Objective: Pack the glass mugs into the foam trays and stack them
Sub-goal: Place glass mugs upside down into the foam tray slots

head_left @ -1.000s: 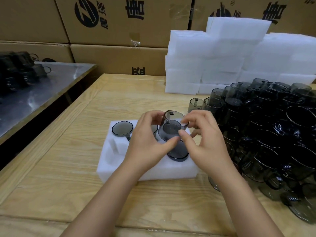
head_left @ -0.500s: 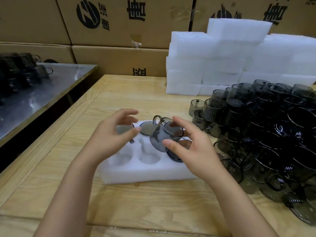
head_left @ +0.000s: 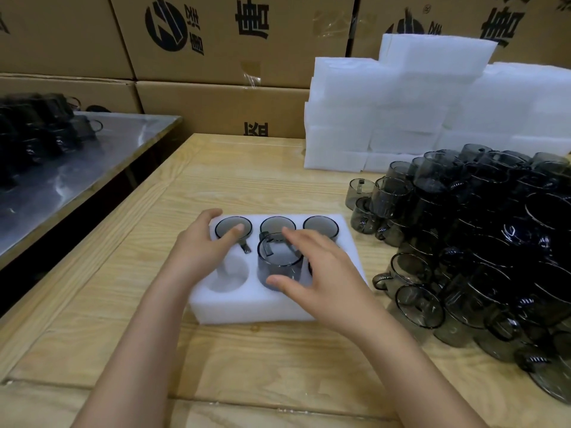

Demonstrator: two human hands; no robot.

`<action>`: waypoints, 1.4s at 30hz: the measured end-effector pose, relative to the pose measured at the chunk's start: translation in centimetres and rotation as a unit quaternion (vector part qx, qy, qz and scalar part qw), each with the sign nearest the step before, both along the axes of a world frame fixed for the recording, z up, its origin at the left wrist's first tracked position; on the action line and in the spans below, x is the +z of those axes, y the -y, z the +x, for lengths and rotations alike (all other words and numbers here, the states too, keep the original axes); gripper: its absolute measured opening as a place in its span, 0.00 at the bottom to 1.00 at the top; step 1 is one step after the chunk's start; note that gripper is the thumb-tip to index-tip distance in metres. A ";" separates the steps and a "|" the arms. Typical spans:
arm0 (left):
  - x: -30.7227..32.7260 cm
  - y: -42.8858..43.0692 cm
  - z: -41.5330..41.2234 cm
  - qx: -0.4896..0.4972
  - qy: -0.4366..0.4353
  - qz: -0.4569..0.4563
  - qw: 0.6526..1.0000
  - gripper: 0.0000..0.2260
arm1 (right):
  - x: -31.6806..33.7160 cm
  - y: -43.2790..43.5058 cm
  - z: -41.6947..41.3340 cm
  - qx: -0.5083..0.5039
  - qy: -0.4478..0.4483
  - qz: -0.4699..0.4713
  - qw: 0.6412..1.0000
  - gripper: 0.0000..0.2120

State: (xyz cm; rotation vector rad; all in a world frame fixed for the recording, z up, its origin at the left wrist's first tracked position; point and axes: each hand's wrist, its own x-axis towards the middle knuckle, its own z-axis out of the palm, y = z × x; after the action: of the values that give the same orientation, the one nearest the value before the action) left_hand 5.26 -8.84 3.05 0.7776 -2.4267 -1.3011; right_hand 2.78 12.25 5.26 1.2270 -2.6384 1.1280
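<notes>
Setting a mug [head_left: 279, 267] into the middle front hole of the foam tray [head_left: 247, 310]. Pinching it with the right hand [head_left: 324, 273], steadying the tray with the spread left hand [head_left: 197, 251]. Next, likely: push down softly, then fill the empty hole [head_left: 230, 273].

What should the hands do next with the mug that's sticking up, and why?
Probably the right hand should push the mug straight down: it stands well above the foam tray, while the back-row mugs sit flush. The left hand rests on the tray.
</notes>
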 end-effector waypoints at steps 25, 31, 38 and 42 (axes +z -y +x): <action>2.3 -2.9 0.8 -0.240 -0.221 -0.061 0.943 0.20 | 1.7 6.7 -2.0 0.003 -0.054 0.293 0.955 0.27; 1.9 -5.9 -0.1 -0.316 -0.105 -0.162 0.929 0.18 | 0.4 5.7 -1.6 0.023 -0.117 0.320 0.940 0.30; 2.0 -6.0 0.2 -0.304 -0.026 -0.248 0.920 0.26 | -0.6 5.8 -2.0 0.006 -0.180 0.357 0.916 0.34; 2.1 -6.1 0.7 -0.283 -0.046 -0.261 0.922 0.26 | -1.1 5.9 -1.6 -0.012 -0.184 0.329 0.926 0.32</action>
State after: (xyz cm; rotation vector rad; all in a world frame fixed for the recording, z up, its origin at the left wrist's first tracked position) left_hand 5.97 -2.76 5.14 -0.1376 -2.8261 -0.7268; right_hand 1.15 6.34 4.18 1.2996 -2.7701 -0.0478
